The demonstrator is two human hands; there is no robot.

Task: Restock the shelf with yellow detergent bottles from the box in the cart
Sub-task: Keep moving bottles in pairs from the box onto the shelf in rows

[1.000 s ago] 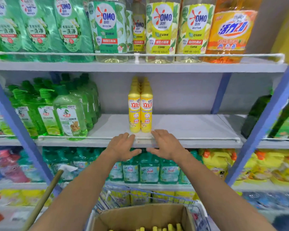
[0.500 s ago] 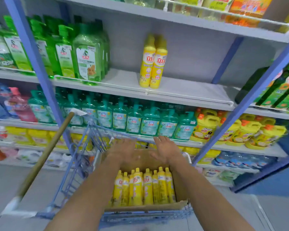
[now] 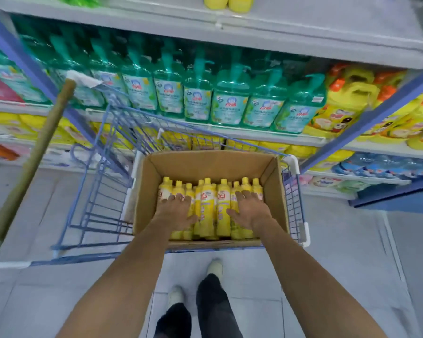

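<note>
Reaching into the box (image 3: 205, 164), my left hand (image 3: 175, 211) and right hand (image 3: 250, 211) lie on top of the yellow detergent bottles (image 3: 209, 208), fingers spread and only slightly bent; neither hand has closed round a bottle, so far as I can see. The bottles stand packed side by side at the near end of the box; the box sits in the right end of the cart (image 3: 103, 191). The shelf (image 3: 327, 30) to be filled is above, mostly bare. Risks noted: a tightly packed bottle may drag its neighbours up and topple them; a smooth bottle may slip from a loose grasp; leaning on the box may shift the cart against the wooden pole (image 3: 34, 154) beside it.
</note>
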